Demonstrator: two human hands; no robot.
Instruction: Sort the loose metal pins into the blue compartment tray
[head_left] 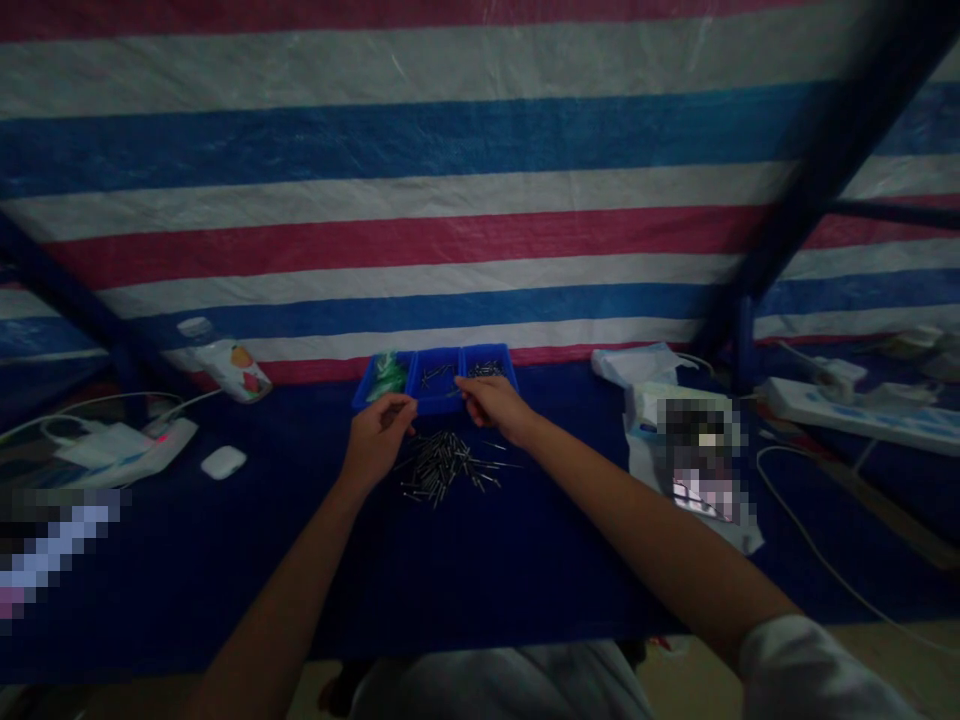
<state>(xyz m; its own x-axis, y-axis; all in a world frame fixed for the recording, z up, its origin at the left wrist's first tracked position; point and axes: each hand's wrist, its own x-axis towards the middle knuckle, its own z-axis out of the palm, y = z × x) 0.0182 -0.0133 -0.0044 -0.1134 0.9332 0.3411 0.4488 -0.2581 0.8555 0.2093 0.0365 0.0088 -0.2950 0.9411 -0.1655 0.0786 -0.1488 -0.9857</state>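
Hands, 2, bare, held apart over the front edge of a blue tray (435,405). Left hand (379,437): thumb and fingertips brought together near the tray's left compartment; whether a piece is pinched cannot be told. Right hand (491,405): fingers curled, tips drawn in by the middle compartment; its grip, too, cannot be made out.

Tray, 1, divided into 3 compartments: green items (388,375) are kept at left, a few dark pieces (437,376) at middle, many small metal pieces (485,369) at right.

Slim metal pieces (442,465), 1 loose pile, laid on the blue table (450,580) just before the tray, below and between the hands.

Bottle (232,368), 1, tilted, and white case (223,461), 1, placed at left. Power strip (877,412), 1, placed at far right.
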